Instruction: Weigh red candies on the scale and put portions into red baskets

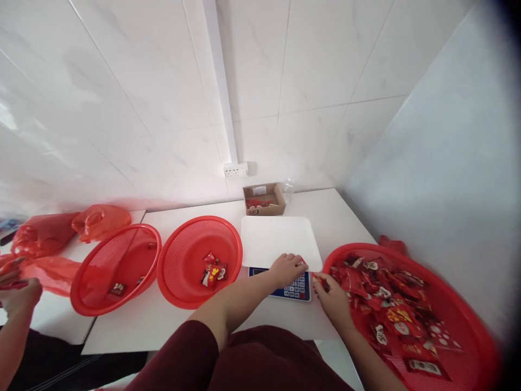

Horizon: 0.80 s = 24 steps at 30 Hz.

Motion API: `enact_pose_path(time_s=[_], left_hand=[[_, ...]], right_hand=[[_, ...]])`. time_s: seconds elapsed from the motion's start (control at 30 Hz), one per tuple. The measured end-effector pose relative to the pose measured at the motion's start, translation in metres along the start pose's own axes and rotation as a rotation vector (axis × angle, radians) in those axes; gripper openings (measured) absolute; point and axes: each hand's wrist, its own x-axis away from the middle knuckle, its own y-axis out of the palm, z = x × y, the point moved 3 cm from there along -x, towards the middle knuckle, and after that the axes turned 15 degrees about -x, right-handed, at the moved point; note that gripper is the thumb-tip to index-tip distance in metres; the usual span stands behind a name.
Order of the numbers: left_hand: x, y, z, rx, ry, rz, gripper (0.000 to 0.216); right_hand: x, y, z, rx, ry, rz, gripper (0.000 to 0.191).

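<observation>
My left hand (287,269) rests at the front edge of a white scale tray (277,239), fingers closed on a small red packet (302,263). My right hand (331,296) sits just right of it, pinching another red packet (317,277) at the rim of a large red basket (468,331) full of several red snack packets. The scale's blue keypad (299,288) shows between my hands.
Two more red baskets stand to the left: the middle basket (179,260) holds a few packets, the left basket (91,293) holds a couple. A cardboard box (264,199) stands by the wall. Red plastic bags (61,231) lie far left, near another person's hand (18,293).
</observation>
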Motion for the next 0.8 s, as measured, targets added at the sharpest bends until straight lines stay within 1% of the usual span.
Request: enact_pose_path(time_s=[0.13,0.23,0.3,0.4,0.47,0.53,0.6,0.63,0.67,0.73,0.8], left_hand=[[0.005,0.005,-0.008,-0.004,0.019,-0.028,0.025],[0.010,0.003,-0.011,0.057,-0.002,-0.010,0.025],[0.015,-0.003,-0.015,0.121,-0.071,0.035,0.024],[0.034,-0.017,-0.031,0.268,-0.253,0.138,0.022],[0.057,-0.026,-0.049,0.376,-0.418,0.201,0.021],[0.088,-0.033,-0.069,0.441,-0.620,0.239,0.019],[0.124,-0.037,-0.085,0.426,-0.834,0.231,0.019],[0.142,-0.037,-0.089,0.393,-0.919,0.202,0.026],[0.159,-0.036,-0.091,0.377,-0.967,0.165,0.036],[0.187,-0.033,-0.088,0.408,-0.993,0.089,0.050],[0.209,-0.028,-0.080,0.493,-0.984,0.044,0.051]], right_hand=[[-0.001,0.000,0.002,-0.002,0.018,-0.003,0.041],[-0.001,-0.001,0.003,-0.003,0.014,-0.001,0.041],[-0.001,-0.002,0.003,-0.002,0.017,-0.012,0.041],[-0.001,-0.002,0.004,-0.001,0.033,-0.020,0.042],[0.000,-0.003,0.005,-0.010,0.037,-0.017,0.043],[0.000,-0.003,0.004,-0.014,0.037,-0.016,0.042],[0.001,-0.002,0.002,-0.008,0.037,-0.013,0.040],[0.001,-0.002,0.001,0.000,0.037,-0.009,0.041],[0.001,-0.002,0.000,0.011,0.035,-0.004,0.041],[0.001,-0.003,-0.001,0.044,0.024,0.005,0.043],[0.001,-0.003,-0.002,0.088,0.004,0.006,0.043]])
